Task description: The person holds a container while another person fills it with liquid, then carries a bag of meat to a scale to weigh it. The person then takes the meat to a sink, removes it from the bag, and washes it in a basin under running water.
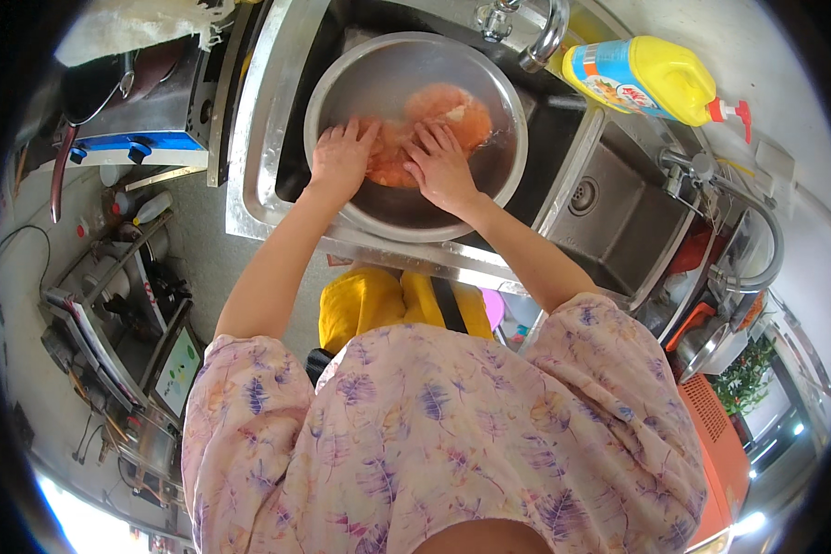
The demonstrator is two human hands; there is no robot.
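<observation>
A round metal basin (519, 138) of water sits in the larger stainless steel sink compartment (292, 149). Soft, wet orange material (460, 107), apparently cloth, lies bunched in the water, partly above the surface, with a pale patch on top. On its left part, near the basin's left rim, my left hand (339, 158) grips with bent fingers; the thumb is hard to make out. My right hand (444, 166) grasps the middle of the bundle from the near side, fingers spread over it. Both hands partly hide the material.
A chrome faucet (543, 41) overhangs the basin's far right side. Behind the sink lies a yellow pump bottle (665, 79). A smaller sink compartment (620, 201) with a drain adjoins on the right, beside a second faucet (769, 242). A gas stove (138, 124) stands left.
</observation>
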